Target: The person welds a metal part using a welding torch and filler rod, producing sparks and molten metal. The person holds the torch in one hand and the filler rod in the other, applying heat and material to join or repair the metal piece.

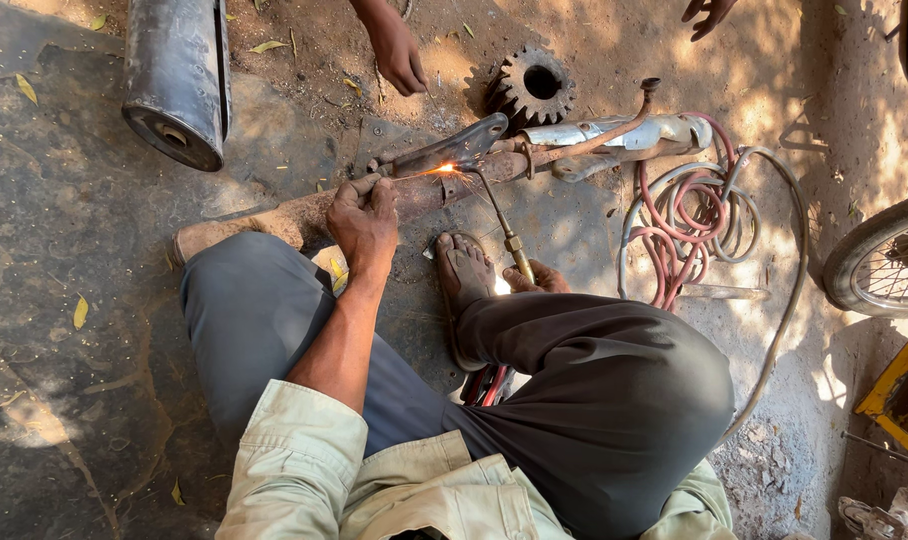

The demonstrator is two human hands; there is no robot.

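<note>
Bent knees (594, 400), left hand (364, 220) on rusty pipe (414, 195), right hand (539, 278) gripping torch (499, 215)

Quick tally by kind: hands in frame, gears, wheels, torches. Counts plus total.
Hands: 4: left hand on the pipe, right hand holding the torch, another person's hand, and a fourth hand at the top edge
Gears: 1, the gear
Wheels: 1, the wheel
Torches: 1
Total: 7

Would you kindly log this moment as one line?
left hand: steadies metal pipe | right hand: holds gas torch | flame: at bracket joint | other person's hand: nearby
</note>
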